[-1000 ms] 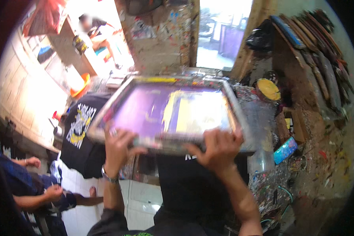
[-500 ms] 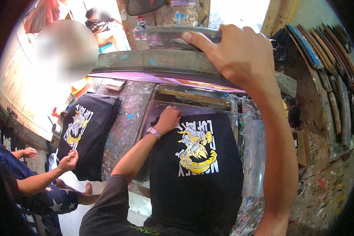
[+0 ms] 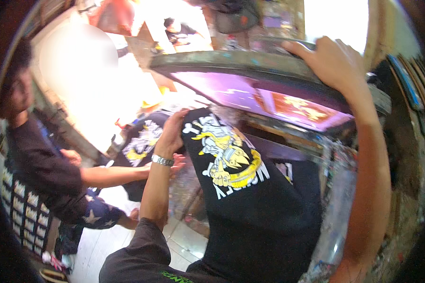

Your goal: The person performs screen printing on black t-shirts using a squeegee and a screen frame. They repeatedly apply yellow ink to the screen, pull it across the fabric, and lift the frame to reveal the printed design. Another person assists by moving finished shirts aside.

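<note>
My left hand (image 3: 175, 129) is closed on the upper edge of a black cloth panel (image 3: 259, 221) with a white, grey and yellow cartoon print, lifting that edge. Part of another black printed cloth (image 3: 307, 177) lies beneath it on the board. My right hand (image 3: 333, 63) grips the top of a screen-printing frame (image 3: 231, 60), holding it tilted up beyond the cloth. Purple mesh (image 3: 212, 87) shows on the frame's underside. A co-worker's hand (image 3: 178, 163), fingers spread, is just behind my left wrist.
The co-worker (image 3: 47, 160) stands at my left, forearm reaching across. More black printed cloth (image 3: 144, 137) lies beyond that arm. A clear plastic strip (image 3: 337, 226) runs along the bench's right side. Long narrow boards (image 3: 406, 85) lean at the far right. Another person (image 3: 179, 33) sits in the background.
My left hand has taken hold of the top cloth and raised its upper edge to the left. The co-worker has come closer, reaching toward it. The frame is still held up.
</note>
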Available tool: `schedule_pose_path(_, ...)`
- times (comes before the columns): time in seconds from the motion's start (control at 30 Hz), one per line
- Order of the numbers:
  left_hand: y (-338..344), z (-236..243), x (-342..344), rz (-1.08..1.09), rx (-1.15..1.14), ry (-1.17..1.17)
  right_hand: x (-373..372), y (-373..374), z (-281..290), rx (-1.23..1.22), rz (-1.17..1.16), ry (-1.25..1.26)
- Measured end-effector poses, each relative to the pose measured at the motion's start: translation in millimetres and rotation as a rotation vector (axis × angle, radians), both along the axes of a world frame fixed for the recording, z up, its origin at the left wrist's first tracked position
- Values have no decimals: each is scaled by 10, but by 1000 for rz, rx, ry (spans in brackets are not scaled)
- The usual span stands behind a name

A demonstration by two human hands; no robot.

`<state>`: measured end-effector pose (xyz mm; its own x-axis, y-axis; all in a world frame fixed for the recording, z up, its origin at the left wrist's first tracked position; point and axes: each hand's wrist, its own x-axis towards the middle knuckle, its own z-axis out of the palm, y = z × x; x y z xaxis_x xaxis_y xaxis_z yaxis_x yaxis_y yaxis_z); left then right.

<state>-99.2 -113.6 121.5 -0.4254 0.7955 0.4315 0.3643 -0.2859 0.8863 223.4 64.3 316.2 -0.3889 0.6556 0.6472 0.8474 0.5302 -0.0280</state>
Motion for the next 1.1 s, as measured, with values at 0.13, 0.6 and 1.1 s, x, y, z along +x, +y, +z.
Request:
schedule_pose_path(0.13, -1095, 246, -1120, 445, -84, 362, 65, 51, -99, 112, 58, 103)
schedule_pose_path(0.6, -556, -1182, 3564, -458, 430, 854, 102, -21, 40, -80, 101, -12)
schedule_pose_path(1.1, -893, -1849, 1858, -317, -478, 1008, 93, -22, 172, -278, 78, 94)
